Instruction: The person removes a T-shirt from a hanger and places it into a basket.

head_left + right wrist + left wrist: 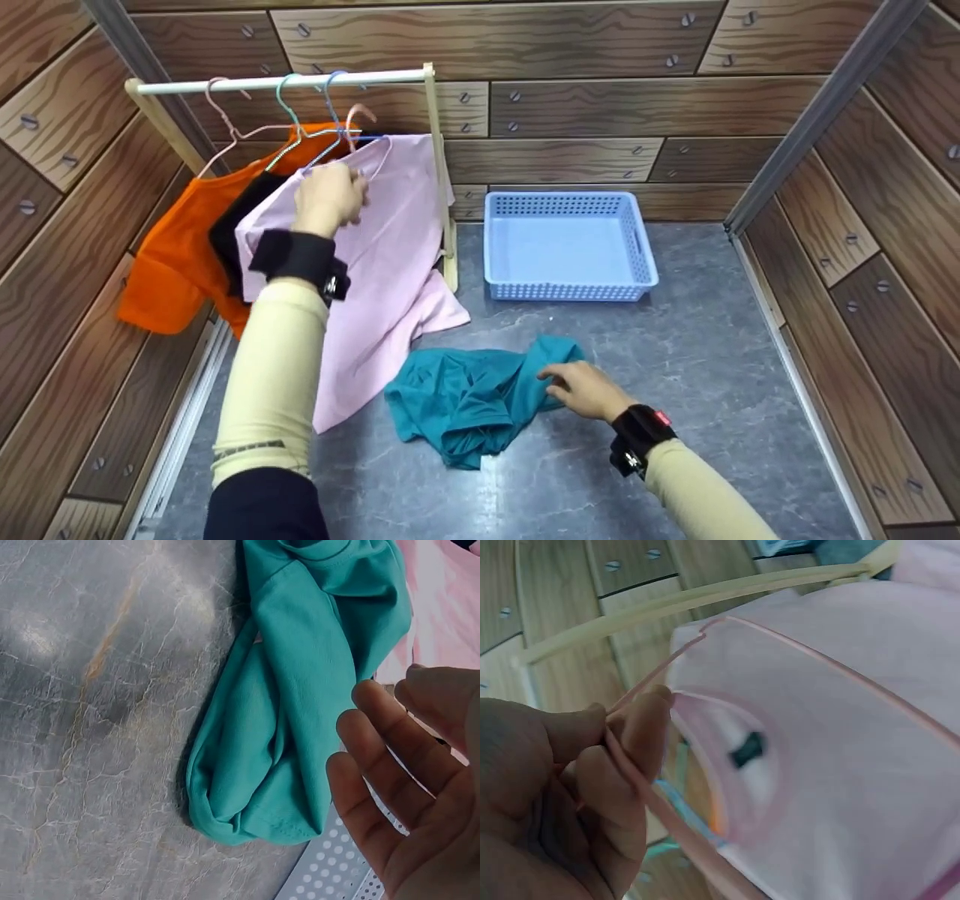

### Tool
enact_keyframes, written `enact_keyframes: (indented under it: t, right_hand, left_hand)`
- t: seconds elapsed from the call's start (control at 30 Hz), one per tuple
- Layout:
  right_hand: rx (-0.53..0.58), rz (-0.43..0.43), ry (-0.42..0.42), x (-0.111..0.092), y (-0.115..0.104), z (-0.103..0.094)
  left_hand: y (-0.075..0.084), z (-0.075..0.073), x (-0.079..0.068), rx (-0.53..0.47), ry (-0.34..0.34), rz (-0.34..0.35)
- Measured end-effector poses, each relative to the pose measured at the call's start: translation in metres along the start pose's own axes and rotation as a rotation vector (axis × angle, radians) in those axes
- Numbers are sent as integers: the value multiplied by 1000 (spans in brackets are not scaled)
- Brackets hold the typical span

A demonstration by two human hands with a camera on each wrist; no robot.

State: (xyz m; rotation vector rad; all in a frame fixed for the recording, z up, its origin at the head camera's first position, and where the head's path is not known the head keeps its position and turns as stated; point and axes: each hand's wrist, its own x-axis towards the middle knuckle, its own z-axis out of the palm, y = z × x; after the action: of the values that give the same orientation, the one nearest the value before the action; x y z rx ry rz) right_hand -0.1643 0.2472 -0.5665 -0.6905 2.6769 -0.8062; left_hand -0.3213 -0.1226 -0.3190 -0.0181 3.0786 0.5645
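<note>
My left hand (330,199) pinches a pink hanger (816,657) between thumb and fingers, in front of a pink shirt (382,262) at the rack. In the left wrist view the hanger's bars cross the front of that shirt, beside its neckline. A crumpled teal garment (469,401) lies on the floor. Over its right end is my right hand (589,388), fingers loosely bent and holding nothing. Whether the fingertips touch the cloth I cannot tell. The right wrist view shows the garment's folded end (277,727) beside the spread fingers.
A clothes rack (285,84) at the left carries a pink hanger, a green hanger (287,112) and a blue hanger (330,105). An orange garment (172,262) and a black garment (232,225) hang there. A blue basket (570,291) stands right of the rack. Wood-patterned walls enclose the floor.
</note>
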Motion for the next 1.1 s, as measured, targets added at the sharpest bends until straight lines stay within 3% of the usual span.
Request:
enact_keyframes:
  t: [0.23, 0.47, 0.6, 0.73, 0.97, 1.1]
  right_hand:
    - [18, 43, 20, -7, 7, 3]
    - [27, 88, 16, -12, 16, 13]
    - [37, 106, 34, -10, 19, 18]
    - [34, 79, 24, -10, 18, 23]
    - [10, 75, 30, -7, 15, 25]
    - [7, 75, 20, -3, 13, 23]
  left_hand:
    - [33, -22, 33, -53, 91, -26]
    - [44, -14, 61, -57, 41, -40]
    - [49, -4, 74, -33, 8, 6]
    - [44, 8, 72, -42, -30, 54]
    - [35, 19, 68, -26, -13, 97]
    - [20, 21, 63, -39, -93, 127]
